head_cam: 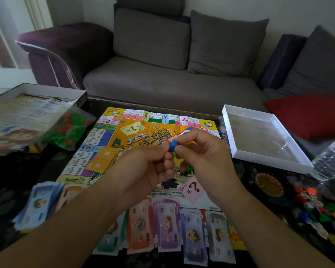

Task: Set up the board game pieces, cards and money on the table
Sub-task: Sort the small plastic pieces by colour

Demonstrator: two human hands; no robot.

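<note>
A colourful game board (112, 130) lies unfolded on the dark table. Above its middle, my left hand (143, 167) and my right hand (203, 149) meet and together pinch a small blue game piece (173, 145) between their fingertips. A stack of orange cards (103, 158) sits on the board's left part and a pink card (193, 188) on its near right. Rows of paper money (168, 227) lie along the board's near edge, with a blue stack (39, 202) at the left. Loose coloured pawns and stands (317, 211) lie at the right.
An open box (37, 93) holding sheets and a bag of green and red houses (70, 128) stands at the left. A white box lid (259, 136), a black spinner wheel (269, 184) and a plastic bottle (331, 157) are at the right. A grey sofa (162, 74) is behind.
</note>
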